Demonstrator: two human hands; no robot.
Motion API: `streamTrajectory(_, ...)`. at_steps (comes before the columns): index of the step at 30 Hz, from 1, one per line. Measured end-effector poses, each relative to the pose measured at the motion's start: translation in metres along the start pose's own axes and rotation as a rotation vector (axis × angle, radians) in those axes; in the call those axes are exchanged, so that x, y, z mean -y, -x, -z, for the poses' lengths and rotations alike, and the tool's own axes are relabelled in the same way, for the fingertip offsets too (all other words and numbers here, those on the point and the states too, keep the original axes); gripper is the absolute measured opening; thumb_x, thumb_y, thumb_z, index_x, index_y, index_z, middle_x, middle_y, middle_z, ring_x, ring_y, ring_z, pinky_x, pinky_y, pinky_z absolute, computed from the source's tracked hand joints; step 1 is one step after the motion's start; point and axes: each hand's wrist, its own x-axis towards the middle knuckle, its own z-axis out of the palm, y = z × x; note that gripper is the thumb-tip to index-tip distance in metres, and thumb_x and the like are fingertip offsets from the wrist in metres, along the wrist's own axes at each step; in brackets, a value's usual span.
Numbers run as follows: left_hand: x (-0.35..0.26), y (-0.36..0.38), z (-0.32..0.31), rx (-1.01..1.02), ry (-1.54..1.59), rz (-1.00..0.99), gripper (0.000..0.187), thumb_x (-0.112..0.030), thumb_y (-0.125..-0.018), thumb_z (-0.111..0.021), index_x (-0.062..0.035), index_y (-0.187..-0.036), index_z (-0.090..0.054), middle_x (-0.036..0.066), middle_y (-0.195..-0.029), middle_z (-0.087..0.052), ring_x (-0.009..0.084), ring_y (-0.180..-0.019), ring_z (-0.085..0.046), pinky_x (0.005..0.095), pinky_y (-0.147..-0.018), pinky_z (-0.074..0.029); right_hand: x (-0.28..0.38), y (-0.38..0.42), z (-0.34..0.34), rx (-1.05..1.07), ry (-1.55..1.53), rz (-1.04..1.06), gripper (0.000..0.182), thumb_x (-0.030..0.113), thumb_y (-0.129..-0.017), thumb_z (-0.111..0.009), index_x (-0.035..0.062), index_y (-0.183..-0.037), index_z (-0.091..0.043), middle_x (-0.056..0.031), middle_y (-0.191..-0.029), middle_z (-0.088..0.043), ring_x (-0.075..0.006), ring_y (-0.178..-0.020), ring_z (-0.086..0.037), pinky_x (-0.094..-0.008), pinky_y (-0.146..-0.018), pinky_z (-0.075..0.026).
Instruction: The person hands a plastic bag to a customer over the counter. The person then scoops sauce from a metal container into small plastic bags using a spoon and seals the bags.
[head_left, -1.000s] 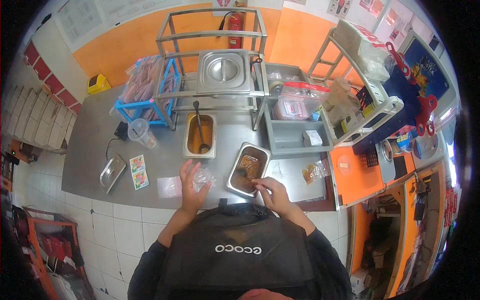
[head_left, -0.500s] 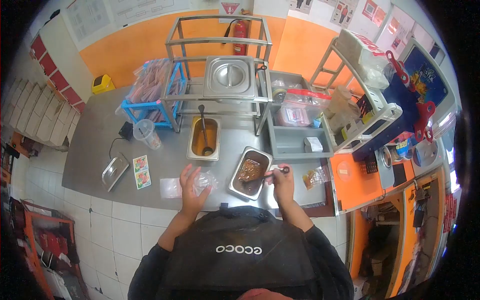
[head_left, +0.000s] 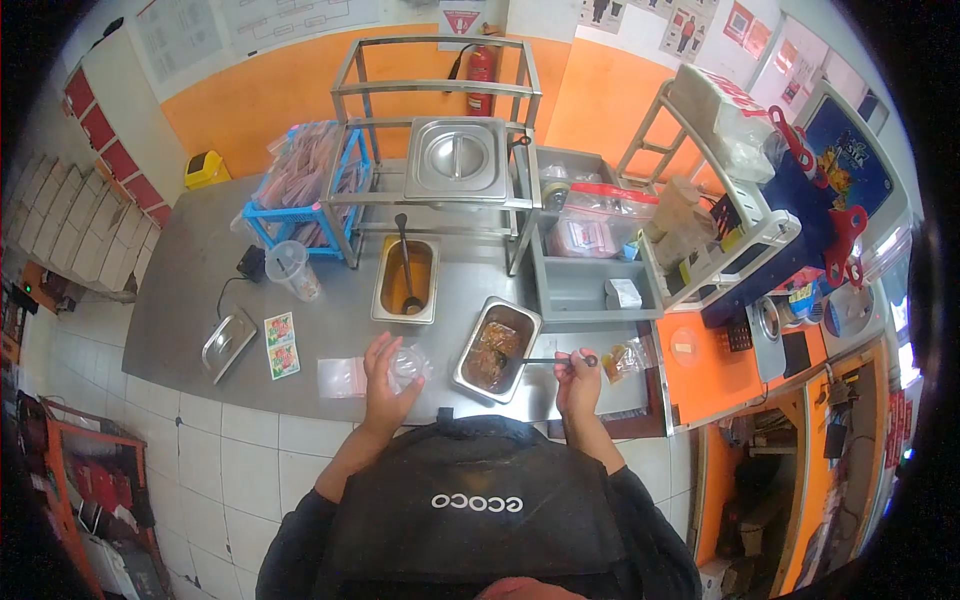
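Note:
My right hand [head_left: 579,388] is closed round the handle of a dark ladle [head_left: 545,361], whose bowl end rests in a metal pan [head_left: 463,378] of brown chunky sauce. To the left, my left hand [head_left: 386,390] lies with its fingers spread beside a clear plastic bag or cup [head_left: 408,367]; whether it grips this is hard to see. A white and clear packet [head_left: 341,378] lies left of that hand. Behind is a second metal pan [head_left: 431,310] of orange sauce, with a ladle [head_left: 405,262] leaning in it.
A metal rack [head_left: 345,240] with a lidded pan [head_left: 457,160] stands behind. Left are a blue basket [head_left: 285,217], a plastic cup [head_left: 292,270], a metal lid [head_left: 229,345] and cards [head_left: 282,346]. Right are grey trays [head_left: 580,283] and a small bag [head_left: 628,360].
My right hand has moved slightly right and down, and the ladle's handle now points further right, with its bowl end shifted within the brown sauce. My left hand has hardly moved.

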Motion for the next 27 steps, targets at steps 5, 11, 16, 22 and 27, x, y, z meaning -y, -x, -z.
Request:
streamTrajectory(5, -0.002, 0.002, -0.003, 0.022, 0.037, 0.024, 0.060, -0.009, -0.067, -0.065, -0.0058, -0.124, -0.044, 0.016, -0.133, -0.031, 0.0288, -0.126, -0.030, 0.0407, -0.105, -0.022, 0.006, 0.008, -0.006, 0.125, 0.020, 0.108, 0.022, 0.006, -0.088, -0.049, 0.0070, -0.107, -0.038, -0.0187, -0.086, -0.060, -0.0193, -0.063, -0.057, -0.0281, -0.059, -0.047)
streamTrajectory(11, 0.000, 0.003, -0.007, 0.022, 0.080, 0.042, 0.059, -0.008, -0.066, -0.065, -0.0060, -0.122, -0.045, 0.015, -0.133, -0.031, 0.0289, -0.126, -0.030, 0.0404, -0.106, -0.022, 0.030, 0.039, -0.040, 0.676, 0.767, 0.525, 0.013, 0.007, -0.089, -0.048, 0.0028, -0.101, -0.048, -0.0162, -0.082, -0.063, -0.0237, -0.072, -0.061, -0.0314, -0.067, -0.049)
streamTrajectory(16, -0.002, 0.004, -0.006, 0.024, 0.043, 0.027, 0.059, -0.007, -0.066, -0.065, -0.0061, -0.122, -0.045, 0.015, -0.133, -0.031, 0.0288, -0.126, -0.030, 0.0406, -0.105, -0.023, 0.029, 0.037, -0.063, 0.724, 1.045, 0.636, 0.015, 0.008, -0.088, -0.051, 0.0003, -0.100, -0.051, -0.0146, -0.083, -0.063, -0.0260, -0.071, -0.062, -0.0323, -0.065, -0.048)
streamTrajectory(22, -0.002, 0.007, 0.000, -0.001, 0.046, 0.051, 0.058, -0.007, -0.066, -0.065, -0.0061, -0.121, -0.046, 0.015, -0.132, -0.031, 0.0290, -0.125, -0.030, 0.0406, -0.105, -0.023, 0.021, 0.043, -0.073, 0.499, 0.655, 0.310, 0.020, 0.012, -0.091, -0.049, 0.0018, -0.108, -0.044, -0.0122, -0.086, -0.065, -0.0161, -0.075, -0.062, -0.0292, -0.065, -0.049)
streamTrajectory(27, -0.003, 0.009, 0.000, -0.018, 0.039, 0.064, 0.057, -0.007, -0.066, -0.065, -0.0055, -0.121, -0.046, 0.015, -0.131, -0.032, 0.0294, -0.124, -0.031, 0.0407, -0.105, -0.024, 0.016, 0.033, -0.067, 0.738, 1.022, 0.647, 0.019, 0.009, -0.091, -0.049, -0.0004, -0.106, -0.043, -0.0131, -0.086, -0.065, -0.0172, -0.078, -0.062, -0.0283, -0.069, -0.049)
